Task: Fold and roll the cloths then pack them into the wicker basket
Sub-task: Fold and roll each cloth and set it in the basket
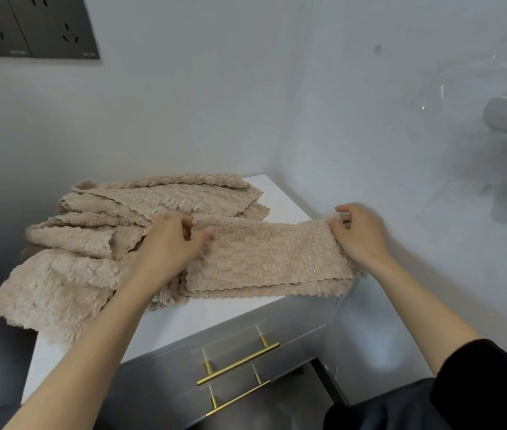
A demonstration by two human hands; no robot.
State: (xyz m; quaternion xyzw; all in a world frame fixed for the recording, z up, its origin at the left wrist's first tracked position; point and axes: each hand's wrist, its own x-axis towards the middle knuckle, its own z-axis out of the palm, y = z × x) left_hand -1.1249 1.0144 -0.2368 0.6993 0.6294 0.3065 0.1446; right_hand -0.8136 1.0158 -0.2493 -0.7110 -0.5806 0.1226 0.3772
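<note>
i see left hand (173,240) and right hand (359,234) each pinching the folded cloth (270,262) at the counter's (183,321) right edge. cloth pile (106,212) overhangs the left edge. cropped socket plate (28,26), lettering unreadable.

Corner of a home room.
A small grey drawer cabinet (295,321) with brass bar handles (239,363) stands against plain pale walls (215,103), dark wall sockets (31,26) mounted above it, beige fleece cloths (152,197) heaped on its white top.
</note>
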